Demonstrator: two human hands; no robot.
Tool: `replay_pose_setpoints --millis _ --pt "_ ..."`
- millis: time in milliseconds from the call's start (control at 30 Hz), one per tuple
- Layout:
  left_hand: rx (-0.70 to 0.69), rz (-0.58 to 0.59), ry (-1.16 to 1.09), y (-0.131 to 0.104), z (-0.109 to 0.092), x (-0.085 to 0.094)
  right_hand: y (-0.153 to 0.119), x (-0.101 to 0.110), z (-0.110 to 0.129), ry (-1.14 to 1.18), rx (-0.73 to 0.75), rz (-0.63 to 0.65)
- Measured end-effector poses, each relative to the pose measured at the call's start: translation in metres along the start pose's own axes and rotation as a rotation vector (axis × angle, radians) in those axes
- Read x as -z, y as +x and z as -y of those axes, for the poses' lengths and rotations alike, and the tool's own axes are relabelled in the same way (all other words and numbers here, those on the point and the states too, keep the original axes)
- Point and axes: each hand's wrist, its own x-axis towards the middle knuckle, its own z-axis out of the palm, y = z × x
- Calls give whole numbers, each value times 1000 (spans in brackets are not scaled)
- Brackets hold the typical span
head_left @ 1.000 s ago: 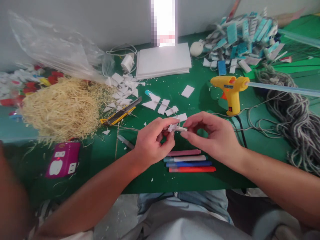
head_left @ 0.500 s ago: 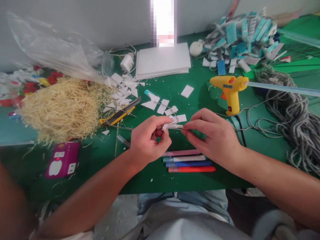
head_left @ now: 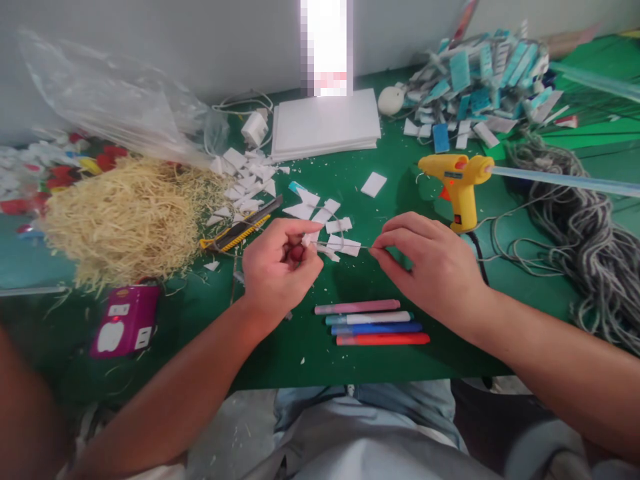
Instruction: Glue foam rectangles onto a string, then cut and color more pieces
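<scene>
Cord (head_left: 364,247) between two hands, middle of bench (head_left: 280,367)

Left hand (head_left: 283,270): fingers curled narrow, thumb and forefinger closed on a small white piece (head_left: 311,238). Right hand (head_left: 427,263): thumb and fingertips pinched together on the cord, which runs as a thin line from the left fingertips.

Cards (head_left: 344,245), white, several: lying just beyond and beneath the cord, between the hands and the far edge. Loose card (head_left: 374,185), one: farther out, apart from the rest.

Pens, four, in a row near the near edge: pink (head_left: 357,307), white (head_left: 373,319), blue (head_left: 377,328), red (head_left: 383,339).

Cutter (head_left: 243,230), yellow and black: beyond the left hand, lying slantwise, near the white scraps (head_left: 247,177).

Glue gun (head_left: 463,183), yellow: beyond the right hand, glue stick (head_left: 565,181) extending toward the right edge.

Yarn (head_left: 575,227), grey, one heap: by the right edge.

Tags (head_left: 480,87), blue and white, one pile: toward the far right corner, white ball (head_left: 391,101) beside it.

Boards (head_left: 327,123), white, stacked: at the far edge, adapter (head_left: 255,129) to their left.

Straw (head_left: 125,220), one heap: left part, clear bag (head_left: 125,100) behind. Purple box (head_left: 126,320): nearer the near left corner.
</scene>
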Motion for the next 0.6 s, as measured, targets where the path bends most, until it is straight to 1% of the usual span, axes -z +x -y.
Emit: replay_pose_setpoints --millis 133,233,367,467,533,600 --pt "-4 -4 -14 0 -1 -1 0 2 -3 -153 40 55" --pt "-13 -1 -18 -1 -2 -3 -1 3 -3 -260 26 107" --pt "0 21 0 -2 -1 -3 -1 4 -3 -376 28 135" --pt "3 9 13 -2 0 -2 0 5 -7 -474 33 180" --pt "0 -5 21 -1 0 -1 1 5 -9 -510 24 198" --pt "-4 -5 26 0 0 0 2 6 -10 -504 6 177"
